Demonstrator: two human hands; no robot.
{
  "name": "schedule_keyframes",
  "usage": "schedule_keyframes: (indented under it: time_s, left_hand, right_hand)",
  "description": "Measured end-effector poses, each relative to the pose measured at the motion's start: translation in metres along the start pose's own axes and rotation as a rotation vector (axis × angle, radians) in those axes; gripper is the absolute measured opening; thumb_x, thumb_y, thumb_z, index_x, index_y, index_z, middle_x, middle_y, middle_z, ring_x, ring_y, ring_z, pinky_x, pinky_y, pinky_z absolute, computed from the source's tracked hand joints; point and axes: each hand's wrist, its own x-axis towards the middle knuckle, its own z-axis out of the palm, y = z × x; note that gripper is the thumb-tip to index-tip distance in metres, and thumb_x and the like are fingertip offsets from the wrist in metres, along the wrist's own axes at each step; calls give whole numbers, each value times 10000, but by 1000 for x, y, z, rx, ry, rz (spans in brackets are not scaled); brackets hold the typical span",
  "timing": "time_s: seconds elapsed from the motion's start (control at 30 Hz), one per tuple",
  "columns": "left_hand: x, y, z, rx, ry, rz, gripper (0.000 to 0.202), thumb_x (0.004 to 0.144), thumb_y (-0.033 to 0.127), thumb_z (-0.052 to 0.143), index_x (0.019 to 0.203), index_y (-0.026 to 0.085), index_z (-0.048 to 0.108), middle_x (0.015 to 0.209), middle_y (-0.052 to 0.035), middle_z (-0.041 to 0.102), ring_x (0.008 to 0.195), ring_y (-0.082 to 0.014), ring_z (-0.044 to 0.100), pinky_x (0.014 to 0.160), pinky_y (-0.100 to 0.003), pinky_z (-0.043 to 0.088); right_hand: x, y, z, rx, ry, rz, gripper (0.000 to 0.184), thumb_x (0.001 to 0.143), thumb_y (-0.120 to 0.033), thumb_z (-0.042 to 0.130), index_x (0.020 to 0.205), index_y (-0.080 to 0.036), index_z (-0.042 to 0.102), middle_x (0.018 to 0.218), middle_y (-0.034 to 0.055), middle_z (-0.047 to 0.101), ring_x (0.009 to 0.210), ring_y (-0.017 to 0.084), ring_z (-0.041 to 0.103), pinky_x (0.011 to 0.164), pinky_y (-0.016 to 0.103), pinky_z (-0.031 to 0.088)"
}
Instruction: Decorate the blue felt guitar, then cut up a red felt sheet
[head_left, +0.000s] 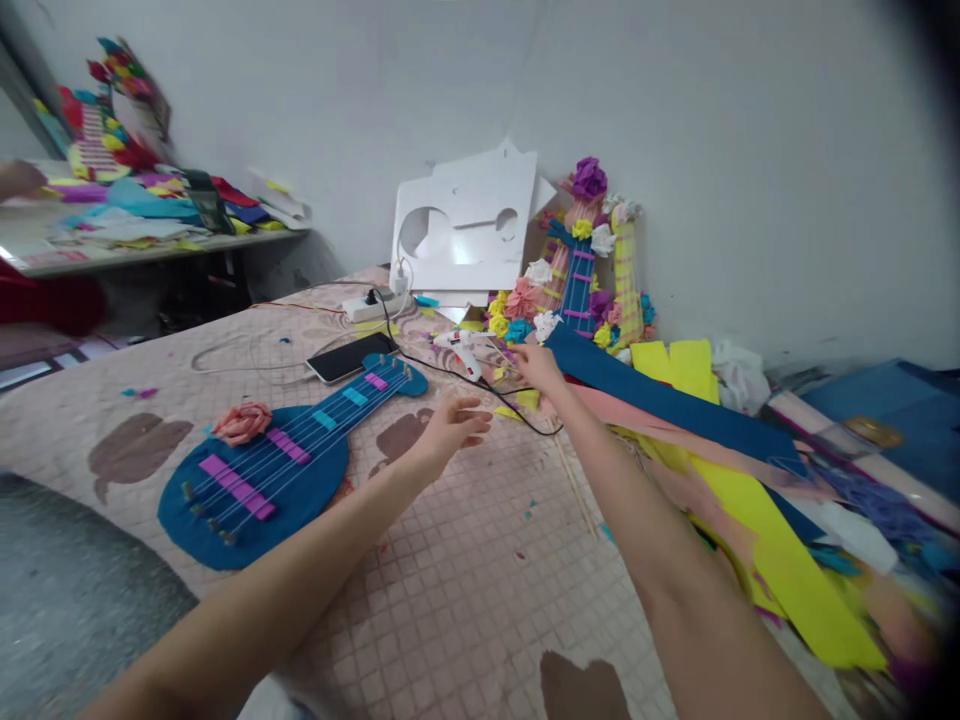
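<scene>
My left hand (454, 432) hovers over the checked tablecloth with its fingers apart and nothing in them. Farther out, my right hand (538, 368) is closed in a pinch beside the white glue gun (463, 352). A thin pale stick (501, 352) lies at those fingertips; I cannot tell whether they grip it. Left of my hands lies a blue toy guitar (300, 460) with white strings, purple and light-blue strips and a pink crepe-paper flower (242, 423). A black cord (439, 370) runs past the glue gun and under my right wrist.
A phone (351, 357) and a power strip (379, 305) are behind the guitar. White cut-out boards (465, 220) and flower-covered guitars (581, 265) lean on the wall. Blue and yellow crepe paper (795, 560) is heaped at right; thin sticks (574, 480) lie near my right forearm. Another person's hand (21, 180) shows far left.
</scene>
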Motion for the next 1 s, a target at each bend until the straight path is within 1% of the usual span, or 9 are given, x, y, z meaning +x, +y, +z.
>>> schedule_keyframes:
  time_s: [0.1, 0.2, 0.37, 0.43, 0.57, 0.67, 0.73, 0.9, 1.0]
  left_hand:
    - [-5, 0, 1, 94, 9, 54, 354, 751, 167, 662, 1090, 141, 560, 1105, -143, 676, 927, -177, 644, 815, -321, 468]
    - [-7, -2, 3, 162, -23, 61, 349, 772, 220, 652, 1104, 147, 574, 1076, -129, 697, 978, -191, 638, 790, -299, 451]
    - [-6, -8, 6, 229, -52, 48, 304, 767, 243, 655, 1052, 151, 606, 1012, -112, 723, 948, -192, 658, 720, -265, 449]
    - [-3, -10, 5, 265, -52, 85, 271, 763, 238, 653, 1018, 151, 618, 985, -106, 729, 909, -187, 668, 680, -250, 452]
    - [2, -12, 3, 334, -31, 145, 178, 762, 206, 630, 930, 147, 632, 904, -89, 735, 845, -178, 676, 639, -237, 459]
    - [4, -14, 3, 378, -35, 181, 125, 760, 171, 606, 878, 148, 636, 843, -72, 730, 814, -170, 677, 664, -246, 477]
    - [4, -15, 3, 425, -40, 211, 101, 744, 158, 609, 839, 148, 643, 813, -64, 723, 791, -168, 671, 687, -257, 485]
    - [-2, -15, 6, 559, -45, 284, 102, 682, 121, 629, 776, 151, 656, 749, -32, 687, 667, -133, 605, 646, -242, 460]
    - [-9, -13, 9, 618, -66, 315, 57, 685, 132, 622, 736, 150, 641, 651, -3, 636, 593, -110, 548, 581, -219, 415]
  right_hand:
    - [13, 5, -14, -78, 42, 4, 253, 838, -137, 463, 920, -177, 699, 886, 82, 699, 829, 208, 632, 761, 305, 448]
    - [9, 7, -26, -152, 76, 3, 244, 841, -142, 472, 967, -167, 679, 975, 101, 690, 917, 225, 613, 807, 325, 439]
    - [-5, 7, -28, -206, -46, -68, 120, 793, -223, 615, 866, -184, 702, 963, 73, 698, 903, 203, 616, 796, 282, 441]
    - [-6, 7, -25, -207, -100, -103, 122, 800, -184, 598, 848, -196, 710, 985, 53, 702, 906, 176, 619, 787, 247, 435]
    - [-7, 7, -20, -237, -80, -87, 242, 820, -86, 488, 928, -177, 684, 905, 61, 709, 836, 171, 620, 746, 250, 425]
    - [-10, 7, -23, -264, -43, -61, 171, 818, -166, 535, 922, -155, 670, 830, 87, 696, 790, 203, 610, 723, 283, 424]
    - [-15, 6, -30, -271, -34, -65, 173, 820, -196, 539, 923, -153, 672, 833, 97, 689, 809, 218, 608, 744, 305, 425]
    - [-39, 4, -61, -266, -45, -101, 310, 790, -157, 552, 1087, -195, 633, 1055, 69, 657, 961, 190, 588, 806, 281, 418]
    - [-72, 3, -78, -322, 3, 0, 254, 903, -258, 417, 947, -150, 642, 884, 87, 669, 826, 194, 600, 709, 285, 407]
